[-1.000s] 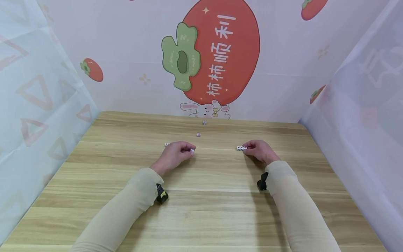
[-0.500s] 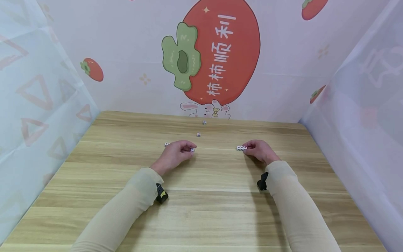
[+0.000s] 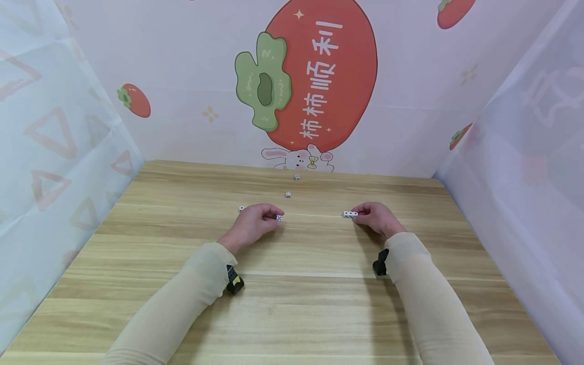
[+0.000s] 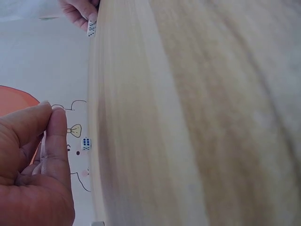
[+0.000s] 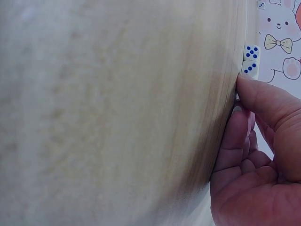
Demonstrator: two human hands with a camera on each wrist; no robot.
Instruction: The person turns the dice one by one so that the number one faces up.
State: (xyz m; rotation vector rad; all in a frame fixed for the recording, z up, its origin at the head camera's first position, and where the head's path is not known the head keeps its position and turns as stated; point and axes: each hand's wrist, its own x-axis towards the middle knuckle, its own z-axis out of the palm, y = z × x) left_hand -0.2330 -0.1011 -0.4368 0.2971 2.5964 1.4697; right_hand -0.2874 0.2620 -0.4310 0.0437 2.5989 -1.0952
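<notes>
My left hand point(image 3: 253, 224) pinches a small white die point(image 3: 279, 218) between thumb and fingertips, a little above the table. That die is hidden behind the fingers in the left wrist view, where the left hand point(image 4: 40, 160) shows thumb and fingertip together. To the right, a short row of three white dice point(image 3: 349, 214) stands side by side on the table. My right hand point(image 3: 376, 218) grips the right end of this row with thumb and fingers. In the right wrist view, dice with blue dots point(image 5: 251, 61) stick out beyond the thumb point(image 5: 263, 96).
Two loose dice lie farther back: one die point(image 3: 288, 194) near the middle, another die point(image 3: 296, 177) by the back wall. One more die point(image 3: 241, 209) sits just behind the left hand. Printed cloth point(image 3: 182, 61) encloses the wooden table point(image 3: 292, 314) at back and sides.
The die in my left fingers has turned, so a different, many-dotted face shows. Both hands stay in place, and the row of dice by the right hand has not moved.
</notes>
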